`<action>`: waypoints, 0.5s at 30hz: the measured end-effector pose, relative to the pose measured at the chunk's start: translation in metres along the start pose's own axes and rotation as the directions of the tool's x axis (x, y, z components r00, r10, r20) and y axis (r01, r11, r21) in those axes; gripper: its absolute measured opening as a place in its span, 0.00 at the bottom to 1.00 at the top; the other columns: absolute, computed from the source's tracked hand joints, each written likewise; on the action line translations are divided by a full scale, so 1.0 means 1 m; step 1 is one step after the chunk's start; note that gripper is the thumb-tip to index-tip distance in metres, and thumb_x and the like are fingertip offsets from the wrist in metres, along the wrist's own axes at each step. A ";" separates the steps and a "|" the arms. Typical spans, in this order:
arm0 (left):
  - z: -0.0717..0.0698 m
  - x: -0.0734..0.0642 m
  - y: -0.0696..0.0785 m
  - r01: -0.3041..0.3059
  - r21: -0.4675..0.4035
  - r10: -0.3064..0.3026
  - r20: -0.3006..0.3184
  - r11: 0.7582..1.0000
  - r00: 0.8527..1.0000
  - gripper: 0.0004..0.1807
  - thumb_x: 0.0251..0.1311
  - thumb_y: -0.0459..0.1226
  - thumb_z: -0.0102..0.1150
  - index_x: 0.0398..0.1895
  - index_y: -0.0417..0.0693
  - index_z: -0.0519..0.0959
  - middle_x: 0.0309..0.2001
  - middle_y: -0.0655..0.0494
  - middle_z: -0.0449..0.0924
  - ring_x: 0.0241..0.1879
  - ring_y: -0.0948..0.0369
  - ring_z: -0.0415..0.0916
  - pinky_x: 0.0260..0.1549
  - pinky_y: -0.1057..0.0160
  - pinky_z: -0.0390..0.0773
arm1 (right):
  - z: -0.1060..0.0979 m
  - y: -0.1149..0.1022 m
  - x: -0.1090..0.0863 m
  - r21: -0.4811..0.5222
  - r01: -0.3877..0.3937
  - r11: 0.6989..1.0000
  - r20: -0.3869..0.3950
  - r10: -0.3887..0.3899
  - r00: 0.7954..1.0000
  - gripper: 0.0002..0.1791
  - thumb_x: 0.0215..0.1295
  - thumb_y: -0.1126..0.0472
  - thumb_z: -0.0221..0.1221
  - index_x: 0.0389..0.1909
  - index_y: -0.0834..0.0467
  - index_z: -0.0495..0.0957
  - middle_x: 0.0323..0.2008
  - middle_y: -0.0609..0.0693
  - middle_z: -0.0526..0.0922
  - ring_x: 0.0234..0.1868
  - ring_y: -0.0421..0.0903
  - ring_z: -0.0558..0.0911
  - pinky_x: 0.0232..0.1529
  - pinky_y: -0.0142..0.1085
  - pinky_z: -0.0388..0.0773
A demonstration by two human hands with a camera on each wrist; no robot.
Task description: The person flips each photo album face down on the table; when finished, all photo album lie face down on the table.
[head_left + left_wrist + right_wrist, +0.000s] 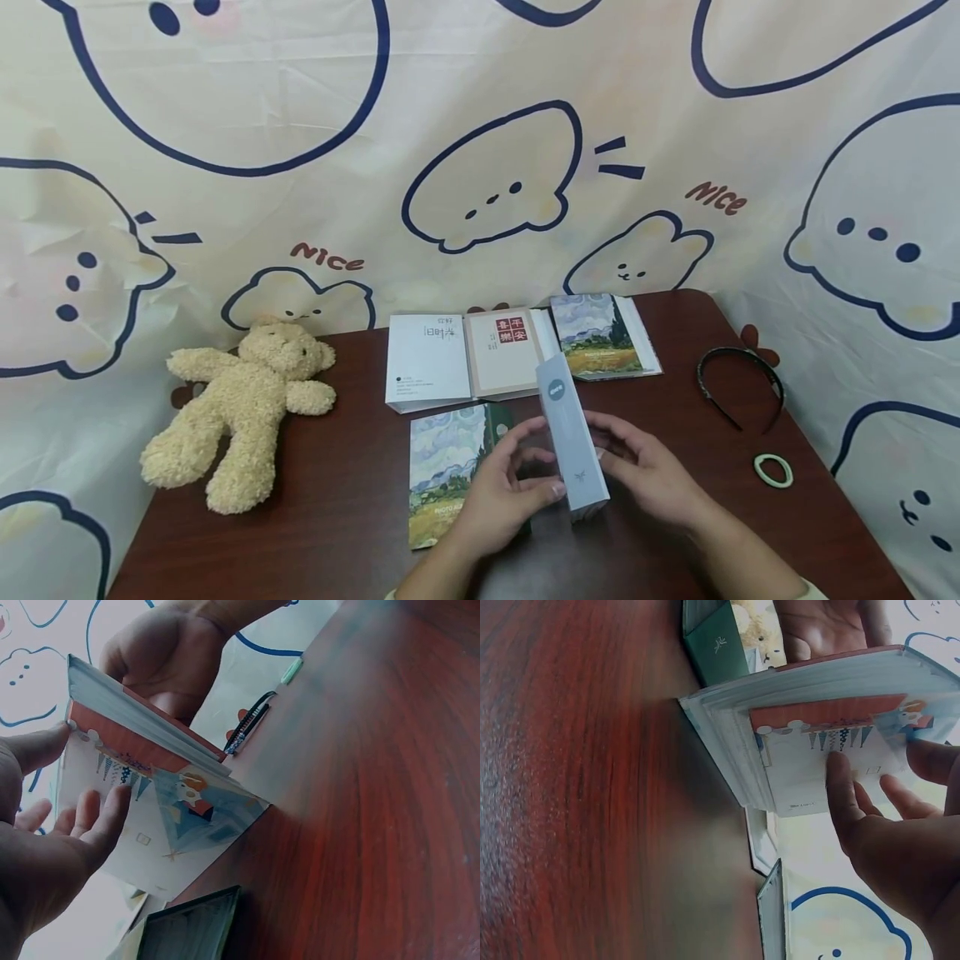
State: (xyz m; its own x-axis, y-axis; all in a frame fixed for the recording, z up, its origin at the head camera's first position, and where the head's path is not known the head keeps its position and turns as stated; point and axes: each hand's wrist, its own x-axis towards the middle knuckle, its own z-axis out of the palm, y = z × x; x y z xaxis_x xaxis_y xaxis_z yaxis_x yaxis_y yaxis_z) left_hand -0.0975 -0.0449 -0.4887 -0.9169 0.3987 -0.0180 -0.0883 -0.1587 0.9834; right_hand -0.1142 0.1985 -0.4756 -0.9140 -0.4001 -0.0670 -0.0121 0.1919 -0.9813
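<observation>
A photo album with a pale blue spine (573,437) stands on edge between my two hands, spine up and slightly tilted. Its cover (142,825) is white and red with a blue drawing. My left hand (498,492) touches the left cover with spread fingers, its thumb at the spine's edge. On the opposite cover (802,780) rest the fingertips and thumb of my right hand (648,471). Page edges (840,679) show at the end towards me. Whether the lower edge touches the table is unclear. Partly under my left hand lies a landscape-print photo album (442,458).
Behind my hands lie a white album (427,358), a beige album (498,354) with red characters, and another landscape-print album (596,333). A teddy bear (251,400) lies on the left. At the right are a black headband (705,392) and a pale green ring (772,471) on the brown table (322,517).
</observation>
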 end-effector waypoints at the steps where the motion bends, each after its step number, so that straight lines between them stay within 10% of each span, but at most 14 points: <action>1: 0.001 0.000 -0.001 0.000 0.000 0.000 -0.001 1.000 1.000 0.42 0.60 0.25 0.70 0.77 0.50 0.65 0.67 0.41 0.69 0.62 0.44 0.74 0.53 0.57 0.84 | 0.000 0.000 0.000 -0.009 0.002 1.000 -0.014 -0.002 1.000 0.29 0.79 0.58 0.56 0.75 0.63 0.65 0.67 0.64 0.74 0.67 0.62 0.75 0.58 0.32 0.78; 15: 0.013 0.002 -0.016 0.013 0.012 -0.013 0.006 1.000 1.000 0.42 0.52 0.20 0.71 0.72 0.49 0.71 0.64 0.45 0.68 0.58 0.44 0.75 0.50 0.57 0.85 | -0.008 -0.007 -0.008 0.013 0.035 0.999 -0.104 -0.034 0.994 0.24 0.81 0.60 0.53 0.72 0.63 0.68 0.67 0.65 0.74 0.61 0.40 0.80 0.55 0.34 0.80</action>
State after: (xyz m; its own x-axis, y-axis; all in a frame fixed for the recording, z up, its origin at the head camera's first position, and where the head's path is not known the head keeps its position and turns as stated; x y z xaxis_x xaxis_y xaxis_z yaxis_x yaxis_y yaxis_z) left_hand -0.0926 -0.0293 -0.5025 -0.9135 0.4057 -0.0301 -0.0958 -0.1427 0.9851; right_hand -0.1101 0.2075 -0.4665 -0.9502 -0.3112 -0.0148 -0.0390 0.1660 -0.9854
